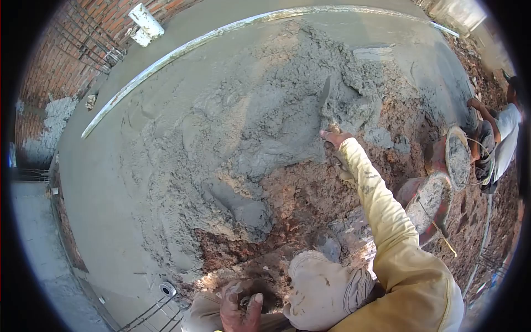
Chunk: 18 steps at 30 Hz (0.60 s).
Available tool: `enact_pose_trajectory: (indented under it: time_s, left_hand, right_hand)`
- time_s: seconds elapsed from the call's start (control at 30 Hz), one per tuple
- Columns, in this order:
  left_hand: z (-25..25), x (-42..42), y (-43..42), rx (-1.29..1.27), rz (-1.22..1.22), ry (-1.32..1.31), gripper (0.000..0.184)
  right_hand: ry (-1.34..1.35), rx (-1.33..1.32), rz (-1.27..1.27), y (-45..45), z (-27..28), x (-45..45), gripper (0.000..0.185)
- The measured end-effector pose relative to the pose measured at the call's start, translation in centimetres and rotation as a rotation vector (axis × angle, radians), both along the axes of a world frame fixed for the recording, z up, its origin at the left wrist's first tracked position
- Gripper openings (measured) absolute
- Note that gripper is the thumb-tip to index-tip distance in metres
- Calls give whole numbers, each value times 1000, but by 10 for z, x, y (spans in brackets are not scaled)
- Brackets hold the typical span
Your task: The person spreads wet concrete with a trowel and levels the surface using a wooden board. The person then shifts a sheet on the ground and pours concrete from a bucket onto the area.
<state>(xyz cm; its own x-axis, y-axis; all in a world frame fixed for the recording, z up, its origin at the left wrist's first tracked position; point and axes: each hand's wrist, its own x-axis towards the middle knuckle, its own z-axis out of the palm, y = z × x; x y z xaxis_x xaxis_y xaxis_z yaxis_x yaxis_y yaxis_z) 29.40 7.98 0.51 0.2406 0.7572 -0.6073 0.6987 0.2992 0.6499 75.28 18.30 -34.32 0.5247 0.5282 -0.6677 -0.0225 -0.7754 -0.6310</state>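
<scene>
**Site note: trowel in right hand, at the wet concrete**

The right hand [336,139] has its fingers closed around the handle of a trowel [325,94], whose blade points away over the concrete [276,122]; the extended arm apparently gives reach from a crouch. The left hand [241,309] is low by the knees, fingers partly curled; whether it holds anything cannot be told. Two buckets [457,157], smeared grey, sit right of the arm, presumably for easy access. A long bar [221,29] lies across the smoother far concrete. No brand, label or writing is legible.
</scene>
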Motion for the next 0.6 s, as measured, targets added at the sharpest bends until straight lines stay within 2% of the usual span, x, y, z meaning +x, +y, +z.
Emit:
enact_pose_trajectory:
  time_s: [0.03, 0.07, 0.1, 0.13, 0.17, 0.23, 0.27, 0.3, 0.37, 0.4, 0.47, 0.57, 0.6]
  left_hand:
    - [-3, -4, -4, 1, 72, -54, 37]
    - [-4, -10, -7, 155, -36, -80, 40]
    - [-3, -13, -9, 157, -34, -85, 41]
    - [-1, -14, -11, 158, -28, -91, 42]
    - [2, -16, -15, 161, -18, -93, 43]
    - [5, -16, -26, 23, 237, -117, 44]
    - [6, -18, -30, -40, 368, -127, 44]
    - [7, -23, -33, 5, 340, -115, 44]
    - [6, -28, -43, 73, 286, -101, 44]
    - [9, -28, -45, 102, 256, -68, 44]
    - [13, -23, -39, 176, 194, -6, 43]
    - [19, -17, -33, -30, 375, -137, 41]
    - [15, -17, -36, 21, 363, -215, 38]
  right_hand:
    - [-294, -66, 257, 8, 45, -5, 83]
    - [-390, -112, 371, 32, 86, -12, 86]
    - [-488, -162, 477, 65, 114, -16, 89]
    - [-455, -234, 555, 97, 126, -11, 82]
    - [-421, -305, 636, 132, 131, -4, 76]
    - [-452, -457, 933, 194, 72, 21, 54]
    - [-523, -497, 1083, 203, 74, 3, 45]
    - [-599, -529, 1231, 212, 77, -16, 36]
    - [-571, -685, 1477, 212, 116, -59, 32]
    - [-515, -691, 1403, 213, 79, -47, 32]
    - [-481, -584, 1420, 207, 41, -63, 33]
    - [-414, -410, 1412, 167, -1, -89, 35]
    - [-395, -351, 1402, 151, 6, -100, 36]
